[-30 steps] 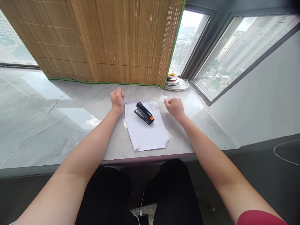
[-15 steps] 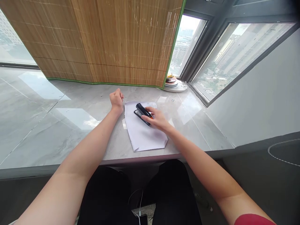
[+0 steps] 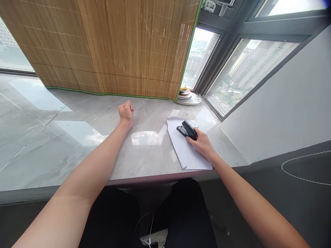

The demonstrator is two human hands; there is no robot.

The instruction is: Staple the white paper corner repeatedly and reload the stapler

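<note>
My right hand (image 3: 202, 140) grips a black stapler (image 3: 186, 129) with a bit of orange-red at its rear end. Under it lies a white sheet of paper (image 3: 184, 153), with print visible near its top right corner; the near edge of the sheet reaches the counter's front edge. My left hand (image 3: 126, 112) rests on the grey counter as a loose fist, well to the left of the paper. Whether anything small is inside that fist is hidden.
A bamboo blind (image 3: 111, 48) with green trim hangs over the back of the marble-look counter (image 3: 150, 158). Stacked plates (image 3: 188, 98) stand in the window corner. A white wall (image 3: 274, 103) closes the right side. A cable (image 3: 150, 229) runs down between my knees.
The stapler and the paper have both moved to the right together, with my right hand still on the stapler. My left hand stays closed in nearly the same place.
</note>
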